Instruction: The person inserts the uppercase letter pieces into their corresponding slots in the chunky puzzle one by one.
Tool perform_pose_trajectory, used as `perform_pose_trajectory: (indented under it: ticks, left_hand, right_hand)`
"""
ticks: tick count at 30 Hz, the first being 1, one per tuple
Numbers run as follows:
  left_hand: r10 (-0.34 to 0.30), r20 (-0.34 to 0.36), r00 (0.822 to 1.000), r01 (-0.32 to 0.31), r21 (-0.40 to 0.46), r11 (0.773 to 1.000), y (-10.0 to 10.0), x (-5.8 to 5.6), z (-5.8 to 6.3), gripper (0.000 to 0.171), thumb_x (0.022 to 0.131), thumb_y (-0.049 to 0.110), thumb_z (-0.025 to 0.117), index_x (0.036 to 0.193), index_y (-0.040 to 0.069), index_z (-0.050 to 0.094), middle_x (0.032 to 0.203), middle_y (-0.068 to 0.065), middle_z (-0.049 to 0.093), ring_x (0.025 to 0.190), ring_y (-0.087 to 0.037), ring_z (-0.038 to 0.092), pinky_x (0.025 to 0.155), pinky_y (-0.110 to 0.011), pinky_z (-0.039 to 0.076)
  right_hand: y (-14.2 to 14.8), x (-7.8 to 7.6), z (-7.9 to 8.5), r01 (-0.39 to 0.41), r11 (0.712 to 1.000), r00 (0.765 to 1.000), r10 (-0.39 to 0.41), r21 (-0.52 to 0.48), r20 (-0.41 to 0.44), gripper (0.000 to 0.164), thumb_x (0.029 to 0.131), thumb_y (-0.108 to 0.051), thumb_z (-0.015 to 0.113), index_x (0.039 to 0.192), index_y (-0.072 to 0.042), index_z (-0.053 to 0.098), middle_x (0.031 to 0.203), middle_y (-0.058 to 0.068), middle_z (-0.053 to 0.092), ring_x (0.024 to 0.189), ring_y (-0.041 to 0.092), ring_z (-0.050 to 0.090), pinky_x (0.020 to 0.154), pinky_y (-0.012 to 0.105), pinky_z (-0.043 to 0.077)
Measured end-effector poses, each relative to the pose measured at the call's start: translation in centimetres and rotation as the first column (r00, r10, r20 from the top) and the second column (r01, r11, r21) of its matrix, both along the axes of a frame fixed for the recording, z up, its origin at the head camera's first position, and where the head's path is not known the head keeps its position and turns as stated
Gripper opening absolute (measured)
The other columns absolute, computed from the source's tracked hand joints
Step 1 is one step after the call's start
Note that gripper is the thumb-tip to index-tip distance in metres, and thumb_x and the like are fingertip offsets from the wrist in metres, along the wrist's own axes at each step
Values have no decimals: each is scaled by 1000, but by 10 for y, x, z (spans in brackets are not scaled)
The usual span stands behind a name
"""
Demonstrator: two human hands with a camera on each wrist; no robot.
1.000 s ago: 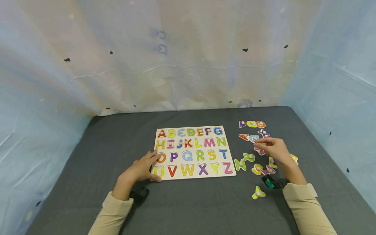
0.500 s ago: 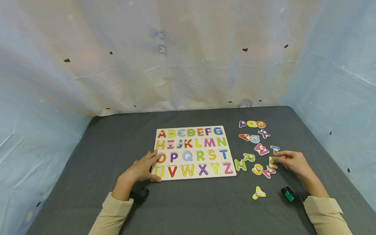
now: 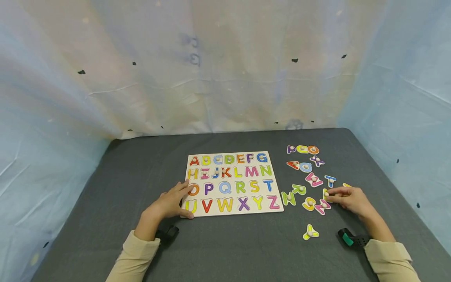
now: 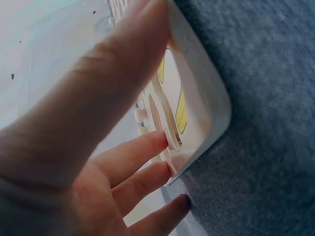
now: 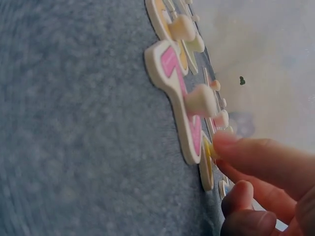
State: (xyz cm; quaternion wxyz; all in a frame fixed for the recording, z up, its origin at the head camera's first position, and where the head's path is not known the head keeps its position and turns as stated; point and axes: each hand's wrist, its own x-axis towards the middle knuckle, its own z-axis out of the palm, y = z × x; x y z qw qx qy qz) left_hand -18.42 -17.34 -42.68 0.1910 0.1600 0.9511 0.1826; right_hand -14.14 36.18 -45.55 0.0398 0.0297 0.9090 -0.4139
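My left hand [image 3: 172, 200] rests on the left edge of the wooden alphabet board [image 3: 215, 194], fingers spread near the O and thumb at the front corner. In the left wrist view the thumb [image 4: 98, 83] reaches across the board's rounded corner. Over on the right, my right hand [image 3: 354, 199] pinches the knob of a yellow letter L piece [image 3: 325, 192] with thumb and forefinger; the fingertips partly hide the piece. In the right wrist view this yellow piece [image 5: 207, 169] lies right behind a pink zigzag letter piece [image 5: 172, 64] with a wooden knob.
Several knobbed letters lie loose around the right hand, among them a blue T [image 3: 330, 180], an orange O [image 3: 312, 149], and a green piece [image 3: 288, 198] by the board's edge. A yellow Y [image 3: 310, 232] lies nearer the front. Pale sheeting [image 3: 225, 78] hangs behind the dark table [image 3: 232, 250].
My right hand has moved from above the blue round letter rightward and nearer to me, onto the yellow L, uncovering the blue T. The left hand has stayed in place.
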Motion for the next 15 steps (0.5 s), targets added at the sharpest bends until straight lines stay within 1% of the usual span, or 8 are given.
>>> perform_pose_trajectory:
  ticks: [8,12,15]
  left_hand:
    - [-7,-14,1000,7,-8,1000,0,-1,-2,96,68,36,86,147,9,39,160,-18,26,147,-47,21,107,-72,25]
    - [-9,-16,1000,9,-12,1000,0,-1,-2,97,67,37,86,147,8,39,160,-18,26,147,-47,21,107,-72,25]
    - [-7,-12,1000,7,-11,1000,0,-1,-1,97,68,37,85,148,9,38,160,-18,25,147,-46,21,108,-72,25]
  right_hand:
    - [0,-1,-1,5,1000,1000,-5,7,3,30,85,-17,72,103,7,71,55,-20,53,51,0,43,51,23,39]
    - [1,-3,-4,2,1000,1000,-2,4,-18,22,85,-14,72,99,3,73,56,-20,55,51,0,43,50,22,39]
    - [1,-3,-5,-2,1000,999,2,16,-32,22,85,-13,72,99,5,72,57,-20,54,51,1,44,50,22,39]
